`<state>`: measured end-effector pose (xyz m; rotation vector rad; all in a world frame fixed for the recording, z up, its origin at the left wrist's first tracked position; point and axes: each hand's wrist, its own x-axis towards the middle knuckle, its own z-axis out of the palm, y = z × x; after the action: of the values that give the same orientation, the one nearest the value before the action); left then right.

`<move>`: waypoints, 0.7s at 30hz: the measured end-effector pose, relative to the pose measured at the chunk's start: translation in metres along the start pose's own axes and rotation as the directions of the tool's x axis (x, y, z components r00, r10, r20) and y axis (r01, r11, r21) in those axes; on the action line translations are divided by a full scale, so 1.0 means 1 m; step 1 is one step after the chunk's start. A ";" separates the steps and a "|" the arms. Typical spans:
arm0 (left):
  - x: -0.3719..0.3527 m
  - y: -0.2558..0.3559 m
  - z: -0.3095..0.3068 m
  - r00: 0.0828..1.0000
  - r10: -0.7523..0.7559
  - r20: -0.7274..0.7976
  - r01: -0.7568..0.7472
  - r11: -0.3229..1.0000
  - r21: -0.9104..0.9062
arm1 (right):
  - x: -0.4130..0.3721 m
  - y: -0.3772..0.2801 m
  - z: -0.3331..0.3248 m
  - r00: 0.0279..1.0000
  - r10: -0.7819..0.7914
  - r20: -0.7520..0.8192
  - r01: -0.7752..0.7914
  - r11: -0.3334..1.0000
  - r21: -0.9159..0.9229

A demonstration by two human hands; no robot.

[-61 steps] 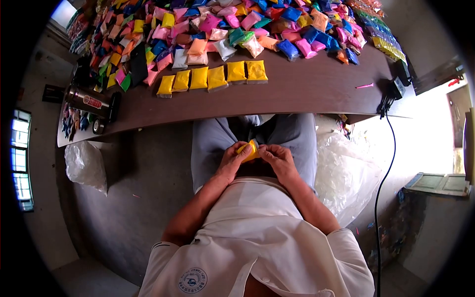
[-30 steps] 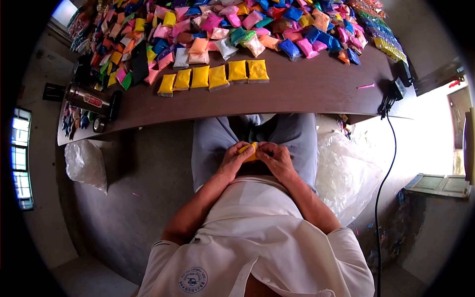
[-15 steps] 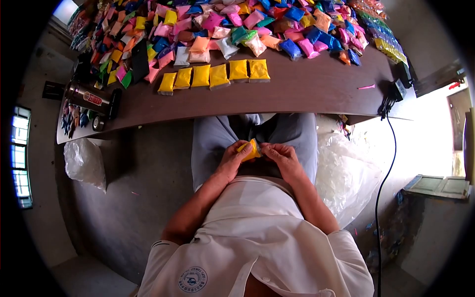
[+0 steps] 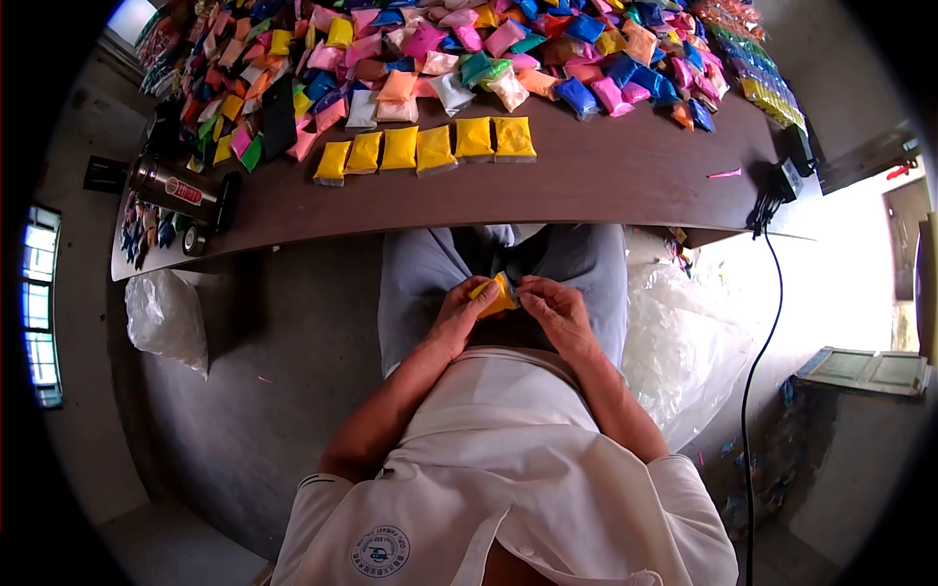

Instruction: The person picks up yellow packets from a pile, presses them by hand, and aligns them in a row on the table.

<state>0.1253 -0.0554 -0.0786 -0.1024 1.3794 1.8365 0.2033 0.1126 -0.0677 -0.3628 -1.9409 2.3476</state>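
Above my lap, my left hand (image 4: 463, 311) is closed round a yellow packet (image 4: 499, 293). The fingers of my right hand (image 4: 553, 311) are pinched at the packet's clear right edge, and the exact grip is too small to make out fully. Beyond my knees, several yellow packets (image 4: 399, 148) lie side by side in a row on the brown table (image 4: 586, 190). Behind that row is a large heap of small packets (image 4: 508, 44) in pink, blue, orange, green and other colours.
A metal flask (image 4: 176, 188) lies at the table's left end. A black adapter (image 4: 785, 179) with a cable (image 4: 765, 342) hanging down is at the right. Clear plastic bags (image 4: 166, 317) are below the left end, with more plastic (image 4: 684, 342) right of my legs.
My right hand's fingers have shifted slightly at the packet's edge. My left hand keeps hold of the yellow packet, almost unmoved.
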 end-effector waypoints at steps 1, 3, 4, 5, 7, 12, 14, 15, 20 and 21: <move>0.001 -0.001 -0.001 1.000 0.000 0.000 0.000 1.000 0.000 | 0.000 0.000 0.000 1.000 0.006 0.020 -0.005 0.999 -0.054; 0.003 -0.002 -0.002 1.000 -0.001 0.015 0.002 1.000 -0.002 | 0.000 0.000 -0.001 0.999 0.012 0.040 -0.008 0.994 -0.108; 0.002 -0.001 -0.002 1.000 -0.001 0.015 0.001 1.000 -0.002 | 0.000 -0.001 0.000 0.998 -0.052 0.043 0.059 0.982 -0.181; 0.002 -0.001 -0.001 1.000 -0.002 0.004 0.002 1.000 0.008 | -0.001 -0.002 0.000 0.992 -0.116 0.050 0.125 0.960 -0.252; 0.002 0.000 0.000 1.000 -0.002 -0.007 0.002 1.000 0.019 | -0.003 -0.008 0.003 0.994 -0.103 0.031 0.107 0.959 -0.264; 0.004 -0.004 -0.003 1.000 0.001 -0.008 -0.001 1.000 0.014 | -0.003 -0.011 0.003 0.995 -0.097 0.019 0.098 0.943 -0.319; 0.004 -0.004 -0.003 1.000 0.002 -0.001 -0.002 1.000 0.016 | -0.003 -0.011 0.003 0.995 -0.091 0.029 0.095 0.936 -0.339; 0.004 -0.003 -0.003 1.000 0.001 0.007 -0.001 1.000 0.018 | -0.003 -0.012 0.003 0.995 -0.091 0.028 0.095 0.936 -0.339; 0.000 0.001 0.002 0.999 0.008 -0.032 -0.007 1.000 0.028 | -0.004 -0.019 0.004 0.996 -0.072 0.052 0.087 0.905 -0.417; 0.000 0.002 0.002 1.000 -0.009 -0.024 0.010 0.999 0.030 | -0.004 -0.020 0.004 0.996 -0.073 0.051 0.088 0.905 -0.417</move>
<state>0.1250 -0.0538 -0.0766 -0.1150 1.4200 1.8110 0.2048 0.1123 -0.0467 -0.2587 -2.4230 1.8822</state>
